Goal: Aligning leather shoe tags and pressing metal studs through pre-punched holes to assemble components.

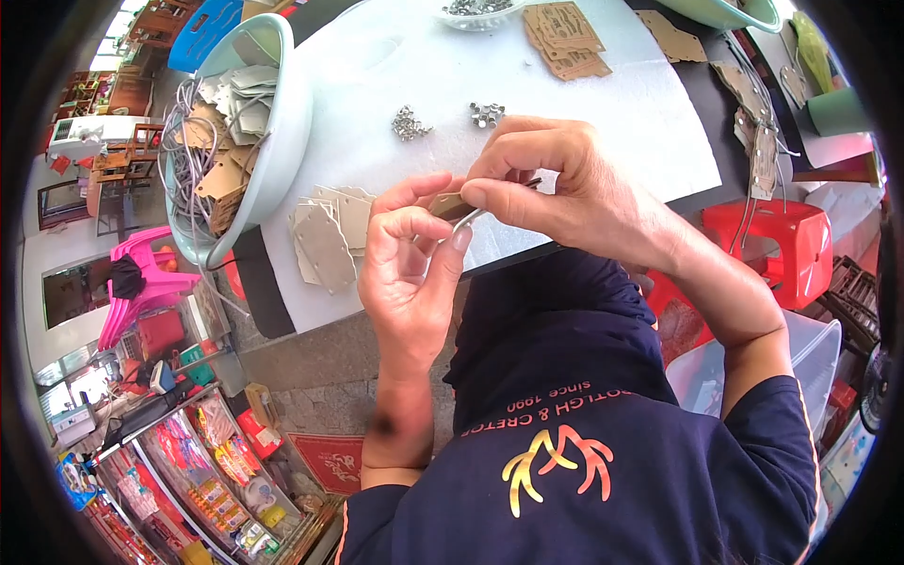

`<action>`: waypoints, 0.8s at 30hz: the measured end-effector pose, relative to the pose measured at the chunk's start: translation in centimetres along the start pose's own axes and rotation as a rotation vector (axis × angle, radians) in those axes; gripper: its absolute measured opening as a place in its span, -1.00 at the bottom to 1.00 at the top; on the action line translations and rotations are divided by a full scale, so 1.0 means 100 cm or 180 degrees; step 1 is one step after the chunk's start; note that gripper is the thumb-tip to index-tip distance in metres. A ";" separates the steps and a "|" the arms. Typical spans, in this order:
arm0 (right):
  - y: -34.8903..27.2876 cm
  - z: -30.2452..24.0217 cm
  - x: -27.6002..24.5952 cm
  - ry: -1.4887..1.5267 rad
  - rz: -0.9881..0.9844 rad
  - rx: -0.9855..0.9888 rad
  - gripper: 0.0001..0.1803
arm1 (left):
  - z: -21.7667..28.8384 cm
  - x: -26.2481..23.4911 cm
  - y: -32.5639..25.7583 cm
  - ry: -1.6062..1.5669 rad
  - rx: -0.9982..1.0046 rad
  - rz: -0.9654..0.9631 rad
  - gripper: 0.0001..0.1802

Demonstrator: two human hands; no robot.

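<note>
1 tag (450,204) pinched between both hands over table edge (282,311), cord (468,219) at its lower end. Long axis runs left-right. Left hand (407,273) clamps from below, right hand (556,188) from above-right, hands touching. Tag pile (325,240) left, 2 eyelet heaps (411,123) beyond.

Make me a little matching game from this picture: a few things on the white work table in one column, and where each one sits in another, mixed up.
Things:
1. small brown cardboard tag with a grey cord
2. pale green plastic basin full of corded tags
3. two small heaps of silver metal eyelets
4. loose stack of flat grey-brown cardboard tags

Places:
A. on the white table sheet, beyond both hands
B. pinched between the left hand and the right hand
C. at the table's left edge
D. on the sheet just left of the left hand

Pairs: 1-B, 2-C, 3-A, 4-D
</note>
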State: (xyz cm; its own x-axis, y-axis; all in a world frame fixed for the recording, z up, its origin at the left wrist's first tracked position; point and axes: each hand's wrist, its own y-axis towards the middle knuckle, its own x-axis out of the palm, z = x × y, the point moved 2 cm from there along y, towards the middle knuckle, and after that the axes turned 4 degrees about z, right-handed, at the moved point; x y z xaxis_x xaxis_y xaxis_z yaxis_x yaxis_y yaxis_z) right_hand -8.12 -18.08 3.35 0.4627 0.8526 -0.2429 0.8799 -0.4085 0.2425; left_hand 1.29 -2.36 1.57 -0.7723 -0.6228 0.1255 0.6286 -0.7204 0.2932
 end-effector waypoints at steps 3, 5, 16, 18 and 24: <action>0.004 -0.004 -0.005 -0.0187 -0.0167 -0.0453 -0.78 | 0.005 0.000 -0.002 -0.0015 -0.0021 0.0069 -0.83; 0.005 -0.006 -0.009 -0.0138 -0.0299 -0.0586 -0.79 | 0.008 -0.002 -0.003 0.0155 0.0052 0.0090 -0.83; -0.003 -0.008 -0.004 -0.0474 0.0049 -0.0795 -0.85 | 0.010 -0.006 -0.003 0.1414 0.0742 0.0081 -0.77; -0.005 -0.007 -0.003 -0.0285 0.0314 -0.0644 -0.86 | 0.010 -0.005 -0.003 0.1596 0.0867 0.0065 -0.77; -0.010 -0.005 -0.028 0.0326 0.1399 -0.0294 -0.80 | 0.007 -0.009 -0.005 0.1165 0.1096 0.0233 -0.76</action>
State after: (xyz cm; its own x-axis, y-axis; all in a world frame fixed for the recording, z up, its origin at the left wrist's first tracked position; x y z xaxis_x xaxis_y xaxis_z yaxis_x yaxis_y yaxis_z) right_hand -10.36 -19.90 4.22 0.7728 0.6346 -0.0052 0.5871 -0.7118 0.3856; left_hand 1.61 -1.23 1.95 -0.6055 -0.7785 -0.1648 0.5655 -0.5667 0.5992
